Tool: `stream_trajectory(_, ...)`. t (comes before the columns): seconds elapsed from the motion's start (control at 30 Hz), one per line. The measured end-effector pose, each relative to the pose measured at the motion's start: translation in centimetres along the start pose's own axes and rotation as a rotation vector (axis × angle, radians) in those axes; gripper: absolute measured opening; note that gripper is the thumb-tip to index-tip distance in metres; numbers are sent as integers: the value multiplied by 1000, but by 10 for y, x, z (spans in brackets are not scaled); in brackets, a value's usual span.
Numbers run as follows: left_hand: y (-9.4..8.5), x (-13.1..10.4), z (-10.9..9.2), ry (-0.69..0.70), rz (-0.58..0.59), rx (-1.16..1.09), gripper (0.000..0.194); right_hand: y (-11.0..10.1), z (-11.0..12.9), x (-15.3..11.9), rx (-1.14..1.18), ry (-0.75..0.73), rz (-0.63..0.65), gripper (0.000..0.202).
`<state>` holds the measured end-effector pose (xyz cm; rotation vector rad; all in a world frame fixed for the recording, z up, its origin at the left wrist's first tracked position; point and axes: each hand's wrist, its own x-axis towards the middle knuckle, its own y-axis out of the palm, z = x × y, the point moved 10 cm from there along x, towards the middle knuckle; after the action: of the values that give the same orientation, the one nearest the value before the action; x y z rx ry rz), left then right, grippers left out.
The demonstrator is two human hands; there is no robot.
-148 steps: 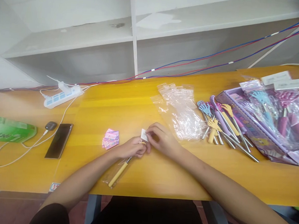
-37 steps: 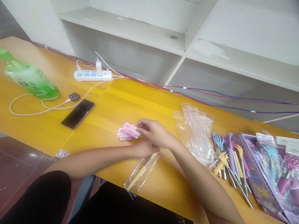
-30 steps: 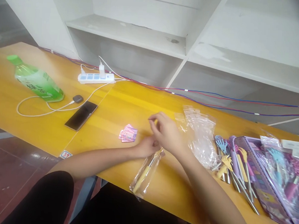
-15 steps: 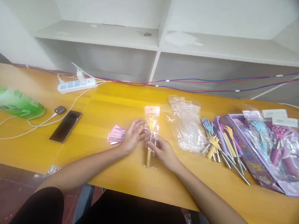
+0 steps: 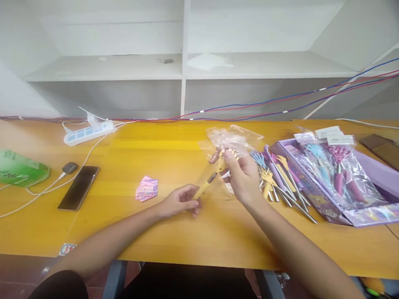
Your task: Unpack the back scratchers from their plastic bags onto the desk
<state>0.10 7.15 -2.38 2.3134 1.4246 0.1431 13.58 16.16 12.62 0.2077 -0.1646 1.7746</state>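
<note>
A yellow back scratcher (image 5: 204,186) with a hand-shaped head slants between my two hands above the table. My left hand (image 5: 180,201) is closed around the lower end of its handle. My right hand (image 5: 243,176) pinches the scratcher near its head, hiding part of it. Behind my right hand lies a pile of clear plastic bags (image 5: 232,135); whether clear film also wraps the scratcher I cannot tell. Small pink printed cards (image 5: 147,189) lie stacked to the left of my left hand. Several loose back scratchers (image 5: 280,178), yellow, blue, pink and purple, lie to the right.
A purple box (image 5: 309,186) at the right holds bagged back scratchers. Farther left are a phone (image 5: 79,188), a black charging case (image 5: 69,167), a green package (image 5: 16,167) and a white power strip (image 5: 90,132). Red and blue cables (image 5: 242,106) run along the shelf.
The scratcher, earlier upright in a clear bag below a pale header, is now lifted and slanted. My right hand moved up to its head, my left to the handle's end. The view has shifted right.
</note>
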Motion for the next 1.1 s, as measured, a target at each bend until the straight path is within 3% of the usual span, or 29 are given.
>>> stream_trajectory(0.17,-18,1,-7,98,-192,8,40,-6,-4,6,17,-20,-78,40)
stream_trajectory(0.47,-48,-9,-14,177,-536,-36,23,30,16,3,-39,-163,48,26)
stream_trajectory(0.73,-54,-7,-14,159,-520,-55,32,34,15,12,-73,-219,47,20)
stream_trajectory(0.9,-64,-12,-13,180,-616,-63,19,42,19,6,-198,-285,94,18)
stream_trajectory(1.1,-67,-13,-18,170,-681,-88,18,43,27,0,-248,-339,86,13)
